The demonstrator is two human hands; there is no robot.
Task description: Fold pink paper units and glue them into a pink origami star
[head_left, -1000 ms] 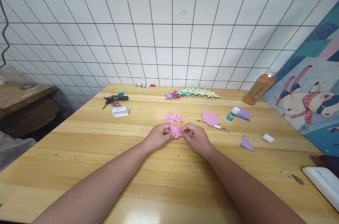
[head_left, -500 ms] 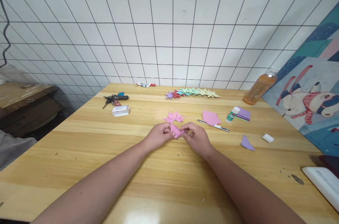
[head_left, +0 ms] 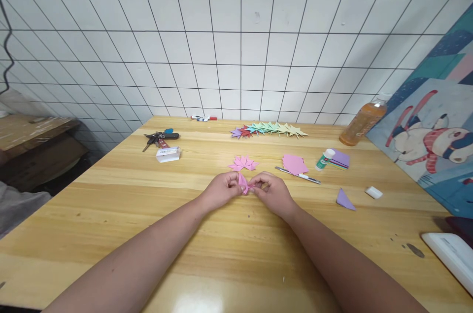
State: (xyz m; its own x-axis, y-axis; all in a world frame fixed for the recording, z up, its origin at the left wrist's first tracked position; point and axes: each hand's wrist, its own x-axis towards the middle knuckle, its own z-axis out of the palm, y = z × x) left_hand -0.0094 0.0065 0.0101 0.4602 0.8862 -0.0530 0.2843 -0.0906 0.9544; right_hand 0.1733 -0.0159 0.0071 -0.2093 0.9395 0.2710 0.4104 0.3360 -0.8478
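Observation:
A small folded piece of pink paper (head_left: 243, 183) is pinched between both hands, a little above the middle of the wooden table. My left hand (head_left: 222, 190) is closed on its left edge, thumb in front. From the other side my right hand (head_left: 272, 192) grips the paper's right end with thumb and fingertips, which partly hide it. Just beyond the hands lies a group of pointed pink folded pieces (head_left: 243, 163), fanned out. To the right, a stack of pink paper sheets (head_left: 294, 164) lies beside a craft knife (head_left: 298, 175).
Farther back runs a row of coloured paper stars (head_left: 269, 129). A glue stick (head_left: 325, 159), purple paper stack (head_left: 340, 158), purple triangle (head_left: 345, 199), eraser (head_left: 373, 192) and bottle (head_left: 364, 122) are on the right. Keys (head_left: 160, 138), a small white box (head_left: 168, 154) and markers (head_left: 203, 118) are left.
My right hand has shifted slightly left, toward my left hand. The pink paper between them now looks narrower and more folded together.

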